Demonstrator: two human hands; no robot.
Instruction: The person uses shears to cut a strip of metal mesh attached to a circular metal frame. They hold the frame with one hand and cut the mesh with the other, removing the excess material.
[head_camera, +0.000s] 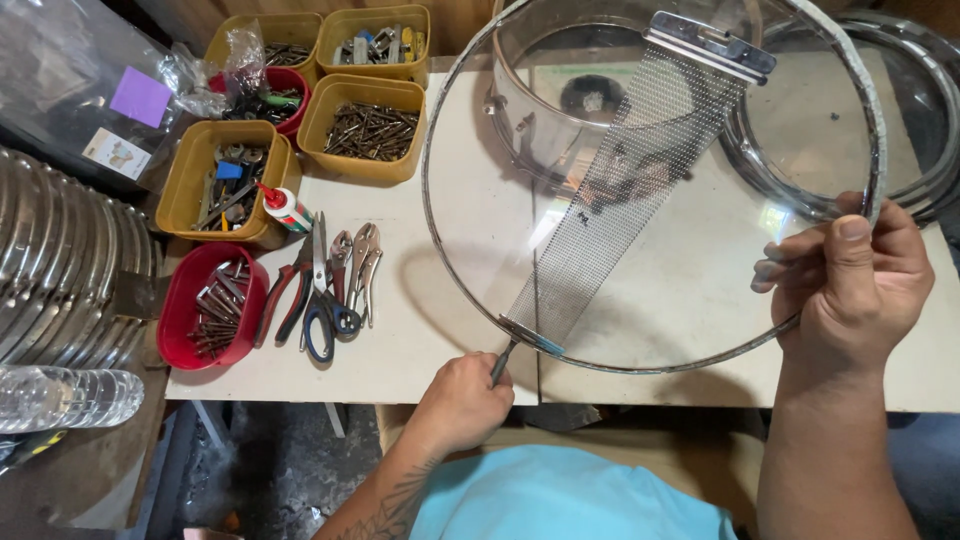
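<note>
My right hand (862, 275) grips the right rim of a clear round drum head (470, 230), holding it tilted above the white table (440, 340). A band of fine metal snare wires (630, 180) runs diagonally under the clear film, from a metal end plate (712, 42) at the top to one near the bottom rim. My left hand (462, 400) is closed around a thin dark tool (503, 360) whose tip meets that lower end of the snare wires. Through the film I see a metal drum shell (520, 130) on the table.
Yellow bins of screws and hardware (366, 125) and red tubs of parts (215, 305) stand at the left. Pliers and scissors (325, 285) lie beside a small glue bottle (285, 208). Stacked chrome hoops (60, 260) sit far left, another hoop (925, 150) at the right, a water bottle (65, 395) below.
</note>
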